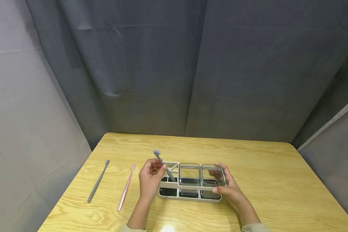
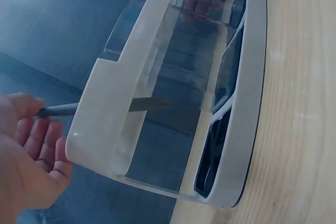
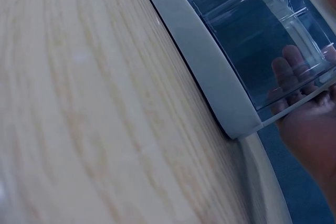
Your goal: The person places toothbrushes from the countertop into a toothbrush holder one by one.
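Note:
A toothbrush holder [image 1: 188,187] with a pale frame and two clear cups stands on the table. My left hand [image 1: 151,178] pinches a grey toothbrush [image 1: 159,157], bristles up, its handle slanting down through a slot at the holder's left end. In the left wrist view the handle [image 2: 147,104] passes below the pale top frame [image 2: 105,108]. At the other end my right hand [image 1: 227,185] grips the holder, thumb on the front and fingers behind the right clear cup [image 1: 213,170]. Those fingers [image 3: 294,69] show through the clear part in the right wrist view.
Left of the holder, a pink toothbrush [image 1: 126,190] and a second grey toothbrush [image 1: 98,182] lie on the wooden table [image 1: 278,180]. Grey curtains [image 1: 150,80] hang behind the table and at both sides.

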### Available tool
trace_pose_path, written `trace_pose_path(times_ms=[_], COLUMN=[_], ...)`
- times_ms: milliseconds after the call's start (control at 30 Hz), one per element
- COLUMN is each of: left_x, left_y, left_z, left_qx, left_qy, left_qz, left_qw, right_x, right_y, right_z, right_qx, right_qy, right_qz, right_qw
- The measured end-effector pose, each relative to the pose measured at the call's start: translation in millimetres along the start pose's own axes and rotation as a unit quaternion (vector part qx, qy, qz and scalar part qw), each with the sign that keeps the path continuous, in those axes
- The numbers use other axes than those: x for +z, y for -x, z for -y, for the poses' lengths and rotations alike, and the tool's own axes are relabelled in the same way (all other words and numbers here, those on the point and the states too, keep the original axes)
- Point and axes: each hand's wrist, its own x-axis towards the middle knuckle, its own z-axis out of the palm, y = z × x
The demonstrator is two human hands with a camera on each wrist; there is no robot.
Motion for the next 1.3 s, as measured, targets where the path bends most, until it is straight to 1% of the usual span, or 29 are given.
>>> trace_pose_path(times_ms=[33,167,267,367,433,567,733,867,933,1033,1133,1233,1300], left_x=[0.1,0.4,-0.1,-0.6,-1.1,-1.7,-3.2,-5.0,-7.0,-12.5,-20.7,-29.3,-34.7], left_y=[-0.2,-3.1,-6.3,-7.6,-7.9,-7.8,-7.2,-6.7,-6.0,-4.2,-1.7,1.1,2.5], left_z=[0.8,16.3,28.4,30.0,29.8,29.4,31.9,34.3,34.3,31.7,28.0,23.7,16.9], left_qx=[-0.001,-0.010,-0.004,0.023,0.036,0.044,0.037,0.030,0.020,0.006,-0.006,-0.008,-0.005], left_qy=[-0.008,-0.039,-0.072,-0.109,-0.124,-0.145,-0.144,-0.137,-0.127,-0.107,-0.098,-0.095,-0.090], left_qz=[0.011,0.044,0.060,0.076,0.084,0.080,0.066,0.067,0.072,0.084,0.100,0.131,0.157], left_qw=[0.9999,0.9982,0.9956,0.9908,0.9881,0.9852,0.9867,0.9879,0.9891,0.9907,0.9902,0.9867,0.9834], right_x=[0,1,1,1,1,2,2,3,3,3,3,2,2], right_y=[0,0,-2,-3,-4,-5,-5,-4,-3,-2,-1,0,0], right_z=[0,0,0,1,2,1,-1,-2,-3,-2,-2,-2,-1], right_qx=[0.000,-0.001,0.000,0.002,0.001,0.000,0.004,0.005,0.003,0.000,-0.002,-0.006,-0.007], right_qy=[0.000,0.002,0.003,0.002,0.002,0.004,0.001,-0.002,0.000,0.000,-0.002,-0.001,-0.001], right_qz=[-0.001,-0.003,-0.003,-0.004,-0.005,-0.005,-0.004,-0.003,-0.003,-0.002,-0.001,-0.005,-0.011], right_qw=[1.000,1.000,1.000,1.000,1.000,1.000,1.000,1.000,1.000,1.000,1.000,1.000,1.000])
